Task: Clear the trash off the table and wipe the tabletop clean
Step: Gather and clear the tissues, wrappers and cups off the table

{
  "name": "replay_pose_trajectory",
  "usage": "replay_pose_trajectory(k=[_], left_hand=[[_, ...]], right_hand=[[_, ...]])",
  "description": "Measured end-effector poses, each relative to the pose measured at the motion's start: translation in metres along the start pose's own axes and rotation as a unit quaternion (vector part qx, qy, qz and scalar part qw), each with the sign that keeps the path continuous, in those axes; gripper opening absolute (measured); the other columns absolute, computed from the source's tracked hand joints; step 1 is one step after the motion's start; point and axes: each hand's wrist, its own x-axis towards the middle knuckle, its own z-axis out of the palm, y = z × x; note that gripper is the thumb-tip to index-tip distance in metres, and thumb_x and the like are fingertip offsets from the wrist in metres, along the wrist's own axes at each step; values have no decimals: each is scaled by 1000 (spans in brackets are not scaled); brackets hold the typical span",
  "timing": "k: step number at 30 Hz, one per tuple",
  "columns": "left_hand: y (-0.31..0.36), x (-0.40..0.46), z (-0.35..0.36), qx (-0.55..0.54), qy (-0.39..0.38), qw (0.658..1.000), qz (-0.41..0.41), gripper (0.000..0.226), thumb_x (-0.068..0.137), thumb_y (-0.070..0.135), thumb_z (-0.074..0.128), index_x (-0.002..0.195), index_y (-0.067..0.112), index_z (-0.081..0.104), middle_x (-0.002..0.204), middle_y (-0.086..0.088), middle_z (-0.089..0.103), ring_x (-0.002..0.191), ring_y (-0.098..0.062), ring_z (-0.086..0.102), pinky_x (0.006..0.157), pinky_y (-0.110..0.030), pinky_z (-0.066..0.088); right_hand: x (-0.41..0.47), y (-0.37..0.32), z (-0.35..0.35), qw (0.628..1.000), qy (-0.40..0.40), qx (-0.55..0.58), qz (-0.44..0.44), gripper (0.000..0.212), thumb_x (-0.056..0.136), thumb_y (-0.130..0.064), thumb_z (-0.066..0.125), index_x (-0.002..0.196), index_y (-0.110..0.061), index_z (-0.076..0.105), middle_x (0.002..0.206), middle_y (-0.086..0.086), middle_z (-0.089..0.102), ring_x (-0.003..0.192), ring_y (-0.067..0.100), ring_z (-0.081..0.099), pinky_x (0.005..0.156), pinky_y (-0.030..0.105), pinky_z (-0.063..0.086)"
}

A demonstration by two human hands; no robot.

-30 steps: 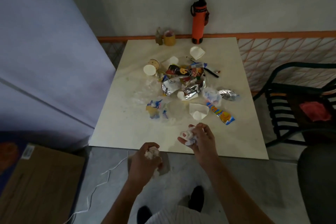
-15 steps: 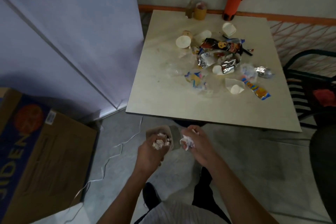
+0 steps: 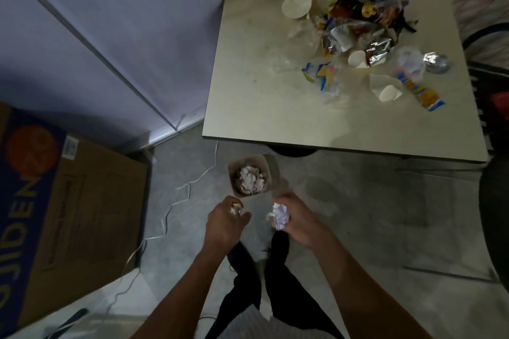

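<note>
Head view now looks down at the floor instead of across the tabletop (image 3: 275, 107): both hands have come away from it and hang over a small brown paper bin (image 3: 249, 175) at lower centre, already part-filled with crumpled white paper. The left hand (image 3: 224, 221) has its grip curled on a small pale scrap (image 3: 236, 208), less than it carried a moment ago, so some seems to have dropped in. The right hand (image 3: 293, 219) is clamped on a crumpled tissue wad (image 3: 279, 216), soft and creased, just beside the bin's rim. That puts the first handfuls nearly disposed of, with most work ahead: the litter pile (image 3: 360, 33) sits at upper right, a mix of white paper cups, shiny foil wrappers and clear crinkled plastic. Wiping has not begun, and no cloth is visible.
</note>
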Motion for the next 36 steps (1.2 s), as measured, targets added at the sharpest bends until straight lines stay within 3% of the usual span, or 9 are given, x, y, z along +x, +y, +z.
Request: replay_pose_trajectory(k=[6, 10, 13, 16, 19, 22, 25, 28, 36], left_hand=[[-23, 54, 33, 37, -35, 998, -23, 25, 82, 34, 75, 100, 29, 58, 97, -3, 69, 78, -28, 70, 78, -39, 59], [-42, 110, 66, 54, -68, 995, -41, 34, 75, 21, 71, 105, 26, 56, 94, -5, 68, 73, -24, 70, 70, -36, 59], [-65, 157, 96, 17, -84, 995, -49, 43, 67, 20, 65, 109, 23, 56, 93, -13, 67, 74, -30, 70, 61, -42, 61], [-99, 209, 131, 0, -90, 995, -47, 50, 69, 23, 60, 117, 32, 50, 115, -15, 56, 95, -32, 64, 74, -38, 59], [-106, 245, 152, 16, -72, 997, -6, 45, 83, 16, 64, 124, 29, 48, 124, -5, 45, 112, -27, 54, 95, -39, 53], [-118, 277, 170, 13, -78, 997, 9, 56, 86, 23, 75, 132, 13, 45, 122, 2, 37, 114, -12, 38, 99, -23, 35], [-131, 309, 188, 35, -70, 996, 34, 90, 68, 56, 77, 140, 16, 41, 140, -6, 38, 129, -24, 39, 110, -35, 37], [-148, 347, 209, 48, -68, 996, 41, 78, 83, 37, 80, 146, 21, 35, 145, -10, 33, 134, -30, 39, 100, -27, 33], [-193, 404, 245, 124, -71, 985, 100, 88, 79, 20, 83, 151, 16, 33, 148, -13, 35, 137, -37, 34, 112, -34, 32]], right_hand=[[65, 26, -18, 997, 16, 30, 70, 5, 86, -18, 55, 84, -16, 59, 75, 4, 55, 63, 18, 54, 62, 26, 48], [133, 38, -32, 990, 29, -121, 61, 5, 82, -22, 52, 84, -21, 56, 81, 0, 50, 68, 16, 47, 80, 42, 47], [194, 46, -38, 951, 79, -295, 49, 21, 91, -6, 53, 108, -16, 59, 105, 8, 58, 90, 24, 59, 85, 33, 46], [256, 59, -45, 936, 113, -332, 30, 31, 91, 3, 58, 120, -7, 61, 129, 16, 53, 109, 25, 59, 75, 20, 40], [312, 78, -52, 938, 110, -327, -26, 27, 85, 8, 52, 81, -18, 59, 97, 13, 57, 79, 23, 59, 48, 18, 37], [355, 87, -50, 921, 95, -369, -84, 37, 86, 5, 51, 65, -25, 46, 75, -1, 49, 66, 13, 50, 54, 16, 38], [396, 95, -48, 902, 79, -401, -139, 20, 86, -4, 57, 77, -22, 57, 83, -3, 56, 77, 12, 54, 69, 22, 44], [457, 115, -60, 890, 84, -410, -178, 25, 81, -22, 68, 104, -32, 61, 112, 2, 61, 99, 17, 61, 92, 34, 53], [503, 126, -57, 860, 116, -467, -171, 32, 82, -24, 65, 113, -25, 61, 125, 9, 58, 115, 29, 59, 96, 33, 48]])
